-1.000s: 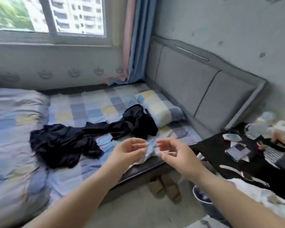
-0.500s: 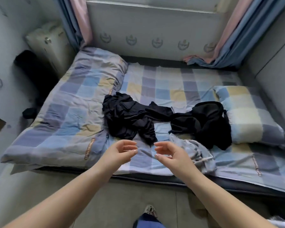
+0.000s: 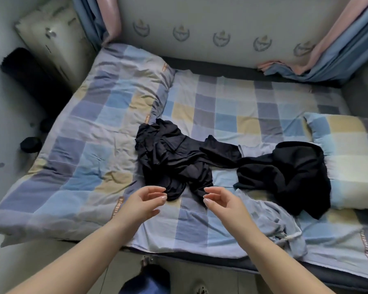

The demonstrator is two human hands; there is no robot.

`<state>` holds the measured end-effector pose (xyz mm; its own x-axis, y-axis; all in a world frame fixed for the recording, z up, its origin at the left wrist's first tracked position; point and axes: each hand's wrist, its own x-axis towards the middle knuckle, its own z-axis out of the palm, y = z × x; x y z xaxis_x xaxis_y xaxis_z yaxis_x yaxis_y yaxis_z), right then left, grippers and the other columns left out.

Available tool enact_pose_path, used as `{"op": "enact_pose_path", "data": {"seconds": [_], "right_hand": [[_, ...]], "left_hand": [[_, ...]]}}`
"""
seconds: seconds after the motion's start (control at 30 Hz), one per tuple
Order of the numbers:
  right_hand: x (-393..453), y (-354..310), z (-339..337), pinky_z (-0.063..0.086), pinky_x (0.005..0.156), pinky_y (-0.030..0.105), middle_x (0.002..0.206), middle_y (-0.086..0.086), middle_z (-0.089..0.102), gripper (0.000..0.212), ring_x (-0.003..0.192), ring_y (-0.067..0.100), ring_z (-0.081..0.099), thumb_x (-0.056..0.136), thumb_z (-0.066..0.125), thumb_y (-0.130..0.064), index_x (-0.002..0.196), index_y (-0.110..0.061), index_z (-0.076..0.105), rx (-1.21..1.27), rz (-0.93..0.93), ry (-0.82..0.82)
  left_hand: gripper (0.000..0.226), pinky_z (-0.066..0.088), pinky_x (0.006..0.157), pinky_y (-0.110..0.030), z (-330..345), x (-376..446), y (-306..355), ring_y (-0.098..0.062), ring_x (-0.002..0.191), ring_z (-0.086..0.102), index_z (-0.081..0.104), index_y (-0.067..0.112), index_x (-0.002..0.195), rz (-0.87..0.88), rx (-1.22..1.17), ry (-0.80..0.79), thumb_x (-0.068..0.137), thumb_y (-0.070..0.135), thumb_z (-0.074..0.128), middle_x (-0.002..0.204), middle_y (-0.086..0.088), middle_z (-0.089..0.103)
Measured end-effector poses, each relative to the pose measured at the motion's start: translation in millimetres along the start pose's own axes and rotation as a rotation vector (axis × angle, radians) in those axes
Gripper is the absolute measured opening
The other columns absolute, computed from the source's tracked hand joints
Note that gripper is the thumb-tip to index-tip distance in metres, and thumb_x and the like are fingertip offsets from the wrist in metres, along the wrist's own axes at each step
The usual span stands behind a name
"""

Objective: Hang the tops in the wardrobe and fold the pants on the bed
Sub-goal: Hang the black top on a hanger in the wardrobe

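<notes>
Both hands are held out over the near edge of the bed, empty, with fingers loosely curled and nothing gripped. The left hand and the right hand face each other, well apart, just short of a crumpled dark garment. A second black garment is seen to its right, partly against a checked pillow. A pale grey garment is spread beside the right forearm. A folded quilt is laid along the left side.
</notes>
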<state>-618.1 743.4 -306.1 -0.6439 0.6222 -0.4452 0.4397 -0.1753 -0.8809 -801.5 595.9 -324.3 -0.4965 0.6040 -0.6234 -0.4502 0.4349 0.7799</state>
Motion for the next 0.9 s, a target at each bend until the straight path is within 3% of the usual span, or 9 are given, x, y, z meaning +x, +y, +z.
{"op": "enact_pose_path", "data": {"seconds": [0.13,0.33,0.43,0.5,0.57,0.67,0.73,0.8,0.9], "right_hand": [[60.6,-0.2,15.9,0.047,0.068,0.008,0.094,-0.006,0.069,0.022,0.085,-0.003,0.064,0.088,0.065,-0.013,0.099,-0.033,0.064,0.012,0.035,0.077],[185.6,21.2,45.7,0.045,0.071,0.009,0.094,-0.010,0.068,0.021,0.088,-0.003,0.063,0.086,0.067,-0.019,0.095,-0.038,0.062,-0.029,0.074,0.092],[257.8,36.7,62.4,0.043,0.070,0.009,0.095,-0.013,0.067,0.019,0.090,-0.002,0.062,0.086,0.066,-0.024,0.095,-0.040,0.061,-0.080,0.071,0.061],[300.6,50.0,72.4,0.042,0.072,0.012,0.100,-0.015,0.065,0.019,0.095,0.001,0.061,0.086,0.066,-0.028,0.100,-0.039,0.061,-0.120,0.071,0.041],[340.4,68.1,79.6,0.040,0.079,0.014,0.111,-0.014,0.061,0.028,0.102,0.001,0.057,0.087,0.064,-0.031,0.114,-0.034,0.060,-0.219,0.069,0.016],[393.6,97.7,84.7,0.033,0.090,0.018,0.137,-0.009,0.046,0.045,0.118,0.005,0.048,0.089,0.060,-0.035,0.133,-0.028,0.051,-0.470,0.041,-0.041],[421.3,114.9,86.9,0.032,0.095,0.019,0.151,-0.006,0.030,0.050,0.128,0.008,0.042,0.090,0.058,-0.036,0.138,-0.029,0.045,-0.592,0.026,-0.081],[443.4,131.9,90.7,0.035,0.093,0.022,0.157,-0.005,0.016,0.054,0.120,0.010,0.049,0.091,0.057,-0.037,0.141,-0.033,0.040,-0.694,0.044,-0.141],[469.4,152.3,97.4,0.042,0.091,0.026,0.159,-0.005,-0.002,0.056,0.105,0.012,0.056,0.091,0.057,-0.037,0.142,-0.041,0.034,-0.801,0.051,-0.192]], "left_hand": [[0.018,0.050,0.084,-0.030,-20.0,69.2,19.6,-0.013,0.094,0.065,0.067,0.018,0.100,-0.051,0.041,-0.009,0.086,0.007,0.067,0.100,-0.001,0.070],[0.014,0.047,0.076,-0.026,-56.3,194.2,38.8,-0.010,0.090,0.062,0.065,0.019,0.098,-0.099,0.049,0.061,0.088,0.009,0.064,0.098,0.000,0.066],[0.014,0.048,0.083,-0.029,-72.5,250.5,38.9,-0.012,0.093,0.063,0.065,0.020,0.098,-0.080,0.109,0.100,0.088,0.010,0.066,0.100,-0.001,0.066],[0.015,0.048,0.085,-0.029,-78.9,283.0,32.5,-0.013,0.096,0.062,0.065,0.020,0.099,-0.070,0.180,0.120,0.087,0.012,0.067,0.103,0.000,0.067],[0.014,0.047,0.076,-0.024,-81.6,313.9,18.2,-0.011,0.096,0.062,0.065,0.021,0.098,-0.060,0.265,0.136,0.087,0.014,0.068,0.105,0.000,0.067],[0.017,0.044,0.070,-0.017,-80.9,359.6,-13.3,-0.009,0.098,0.059,0.065,0.024,0.097,-0.026,0.374,0.150,0.085,0.013,0.069,0.114,-0.002,0.063],[0.024,0.044,0.086,-0.021,-79.8,387.7,-31.7,-0.012,0.113,0.053,0.063,0.028,0.103,-0.012,0.430,0.148,0.084,0.015,0.070,0.124,-0.002,0.058],[0.038,0.042,0.098,-0.028,-80.3,414.6,-45.5,-0.015,0.122,0.049,0.058,0.029,0.117,-0.002,0.475,0.170,0.083,0.019,0.072,0.132,-0.001,0.052],[0.068,0.040,0.099,-0.028,-80.6,449.9,-58.8,-0.016,0.122,0.049,0.041,0.028,0.140,0.026,0.504,0.199,0.081,0.025,0.074,0.139,-0.001,0.047]]}}
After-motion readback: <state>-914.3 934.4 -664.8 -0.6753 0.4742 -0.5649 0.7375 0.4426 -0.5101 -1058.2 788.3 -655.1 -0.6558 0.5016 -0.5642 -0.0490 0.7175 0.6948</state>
